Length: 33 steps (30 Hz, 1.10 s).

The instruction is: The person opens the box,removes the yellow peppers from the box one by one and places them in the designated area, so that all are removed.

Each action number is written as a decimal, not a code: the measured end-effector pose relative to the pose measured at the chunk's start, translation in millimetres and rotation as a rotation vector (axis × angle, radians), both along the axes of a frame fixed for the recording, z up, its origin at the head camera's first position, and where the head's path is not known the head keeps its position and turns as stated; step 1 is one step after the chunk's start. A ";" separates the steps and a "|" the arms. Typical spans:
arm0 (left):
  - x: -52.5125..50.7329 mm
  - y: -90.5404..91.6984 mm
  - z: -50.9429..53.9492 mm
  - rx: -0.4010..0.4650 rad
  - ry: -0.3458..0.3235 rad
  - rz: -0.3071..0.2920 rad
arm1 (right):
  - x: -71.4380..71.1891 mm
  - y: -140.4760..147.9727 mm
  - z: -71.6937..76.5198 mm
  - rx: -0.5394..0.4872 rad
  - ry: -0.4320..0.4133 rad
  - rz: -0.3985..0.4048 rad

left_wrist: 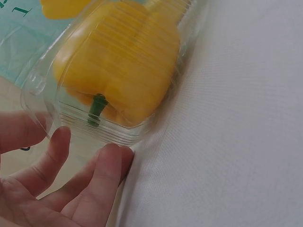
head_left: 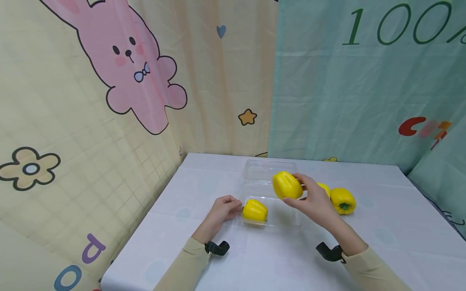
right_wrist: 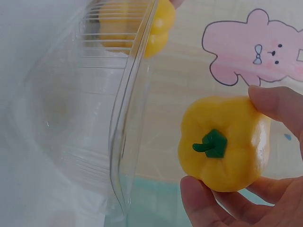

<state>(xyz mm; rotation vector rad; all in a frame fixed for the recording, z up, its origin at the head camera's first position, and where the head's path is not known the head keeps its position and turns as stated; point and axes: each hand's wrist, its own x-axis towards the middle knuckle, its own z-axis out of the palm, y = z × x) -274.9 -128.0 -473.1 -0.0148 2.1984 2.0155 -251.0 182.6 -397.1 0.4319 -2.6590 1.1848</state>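
Note:
A clear plastic container [head_left: 282, 214] lies on the table with its lid [head_left: 269, 169] folded back. In its left side rests one yellow bell pepper [head_left: 255, 210], its green stem towards my left hand [left_wrist: 80, 184]. The fingers of that hand [head_left: 223, 210] touch the container's left wall. My right hand [head_left: 318, 202] grips a second yellow pepper [head_left: 287, 185] between thumb and fingers, raised over the container's right part. In the right wrist view this pepper [right_wrist: 222, 146] shows its green stem, beside the container wall [right_wrist: 120, 137].
Right of the container a yellow pepper [head_left: 343, 201] lies on the white-covered table [head_left: 382, 226], with another [head_left: 324, 188] partly hidden behind my right hand. Printed curtains hang behind the table's far edge and at its left side.

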 end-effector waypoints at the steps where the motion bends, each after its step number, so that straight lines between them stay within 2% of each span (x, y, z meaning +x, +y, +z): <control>1: 0.1 0.0 -0.2 0.000 0.002 -0.002 | 0.5 1.2 -0.1 0.002 0.001 -0.002; 18: 0.6 -0.4 -1.8 -0.012 0.004 -0.008 | 11.8 27.3 4.1 -0.005 -0.004 -0.050; 26: 0.3 -1.1 -1.2 -0.012 0.003 -0.009 | 12.7 38.9 0.3 -0.004 0.000 -0.056; 33: 0.7 -0.9 -0.9 -0.004 -0.014 -0.009 | 13.6 49.6 -3.3 -0.035 -0.038 -0.066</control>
